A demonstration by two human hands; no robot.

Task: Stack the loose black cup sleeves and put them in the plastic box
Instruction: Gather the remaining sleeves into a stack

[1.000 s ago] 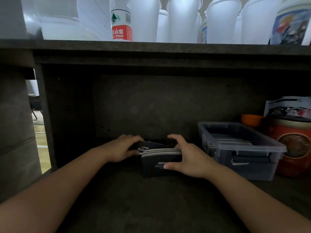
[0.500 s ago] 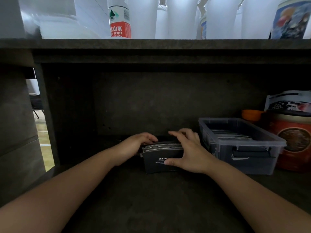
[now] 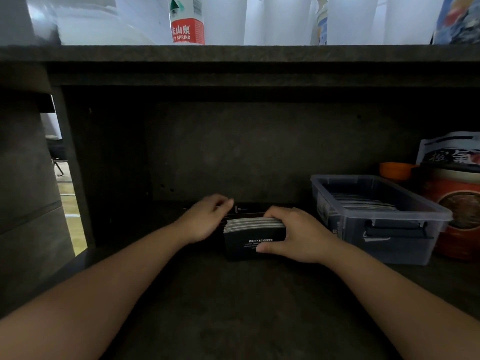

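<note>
The right hand pinches a stack of black cup sleeves standing on edge on the dark shelf, fingers curled over its top, thumb on the front face. The left hand, blurred, has relaxed fingers reaching past the stack's left end toward a loose sleeve lying just behind it. The stack's front reads "DRINK&COFFEE". To the right of the right hand sits the plastic box, more sleeves inside. Overhead, a bottle label reads "SPRING".
</note>
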